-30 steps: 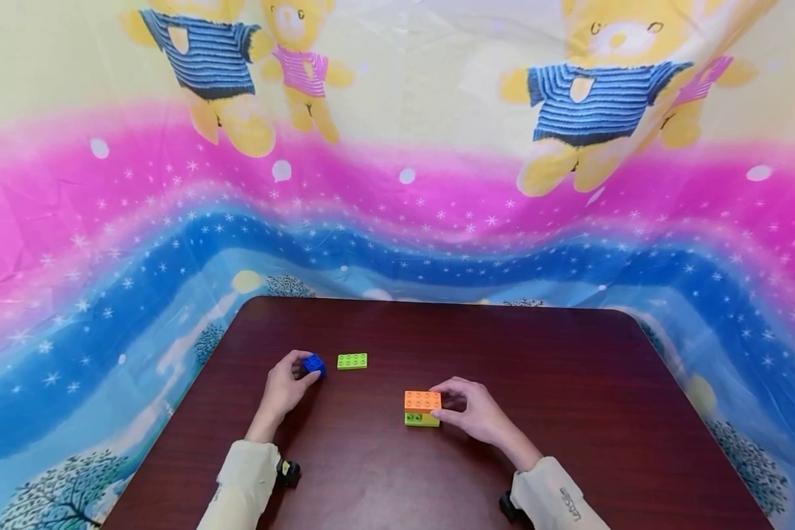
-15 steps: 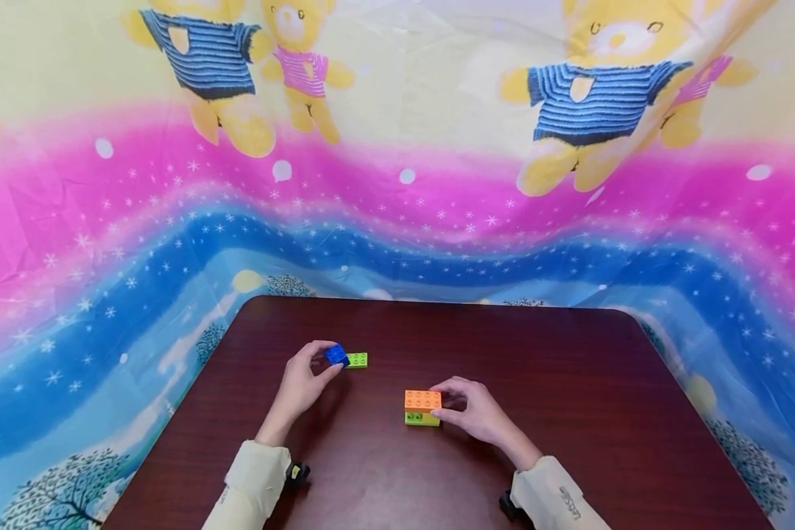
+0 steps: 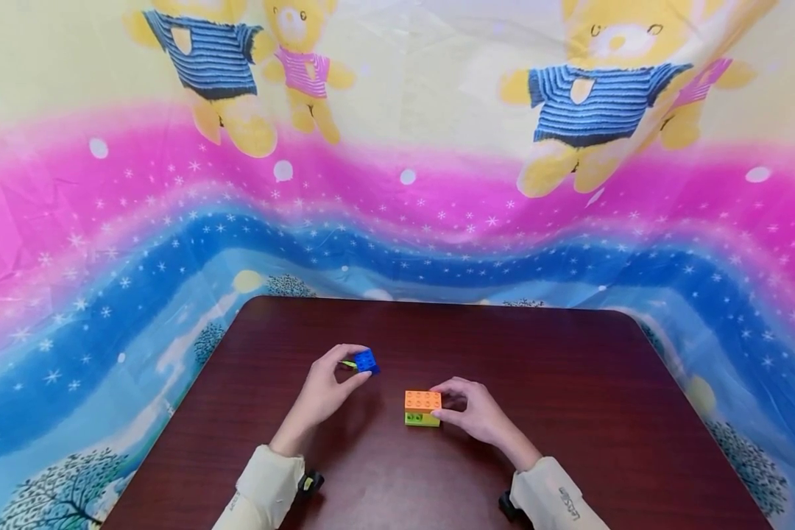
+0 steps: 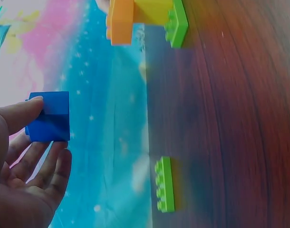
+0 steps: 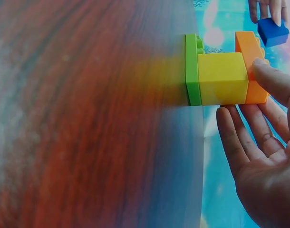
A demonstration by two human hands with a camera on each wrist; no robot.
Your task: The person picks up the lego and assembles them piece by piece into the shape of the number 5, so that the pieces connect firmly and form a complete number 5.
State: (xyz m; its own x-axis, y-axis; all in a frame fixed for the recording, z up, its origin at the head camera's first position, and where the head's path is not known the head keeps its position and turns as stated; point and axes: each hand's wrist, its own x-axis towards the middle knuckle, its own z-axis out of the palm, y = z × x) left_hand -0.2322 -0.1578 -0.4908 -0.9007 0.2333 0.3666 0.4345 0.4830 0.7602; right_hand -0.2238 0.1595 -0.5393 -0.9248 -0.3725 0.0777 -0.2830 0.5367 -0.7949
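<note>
My left hand (image 3: 327, 386) pinches a blue toy brick (image 4: 50, 117) between thumb and fingers, raised above the table. In the head view it partly covers a flat green brick (image 4: 166, 184), which lies on the tabletop with its studs up. To the right stands a small stack: a green base brick (image 5: 192, 69), a yellow block (image 5: 223, 78) on one end of it, and an orange brick (image 3: 422, 400) on top. My right hand (image 3: 473, 410) grips the stack at its right end, thumb on the near side of the orange brick and fingers behind.
A dark reddish-brown table (image 3: 556, 368) with rounded far corners bears all the bricks. Behind it hangs a cloth (image 3: 397, 147) printed with bears and snowflakes. A dark device sits at each wrist, beside the light sleeves (image 3: 270, 478).
My left hand has lifted the blue brick and carried it rightwards, past the flat green brick and nearer the stack. My right hand and the stack have stayed in place.
</note>
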